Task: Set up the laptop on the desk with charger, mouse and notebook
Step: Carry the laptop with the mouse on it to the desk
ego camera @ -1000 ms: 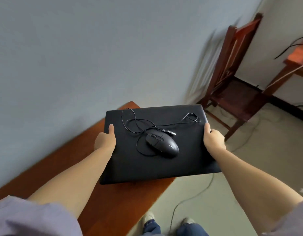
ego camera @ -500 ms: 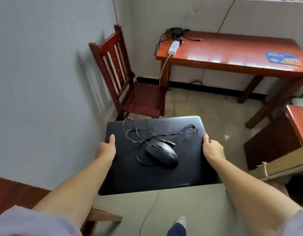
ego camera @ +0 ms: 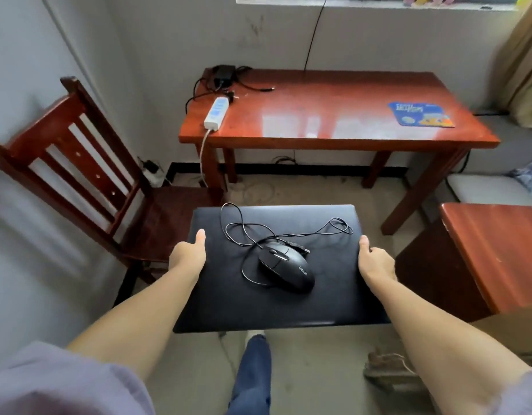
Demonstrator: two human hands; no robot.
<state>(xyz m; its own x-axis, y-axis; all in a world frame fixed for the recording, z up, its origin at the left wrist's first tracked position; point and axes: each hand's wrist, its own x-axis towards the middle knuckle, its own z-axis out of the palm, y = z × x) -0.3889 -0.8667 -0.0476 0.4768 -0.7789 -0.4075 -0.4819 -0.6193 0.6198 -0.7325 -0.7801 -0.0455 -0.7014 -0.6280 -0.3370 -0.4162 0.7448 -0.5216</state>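
Red wooden table (ego camera: pixel 333 115) ahead by the wall, bearing a white power strip (ego camera: pixel 216 112), black charger (ego camera: pixel 223 74) and blue mouse pad (ego camera: pixel 421 114). Closed black laptop (ego camera: pixel 228 295) held level above the floor, left hand (ego camera: pixel 188 254) and right hand (ego camera: pixel 375 260) each in a firm grip on 1 side edge, thumbs on top. Wired black mouse (ego camera: pixel 287 269) resting on the lid, cable loose around it.

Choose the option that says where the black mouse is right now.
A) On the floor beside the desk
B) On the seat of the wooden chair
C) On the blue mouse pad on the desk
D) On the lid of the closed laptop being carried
D: the mouse lies on the closed laptop, which the left hand and right hand grip by its side edges.
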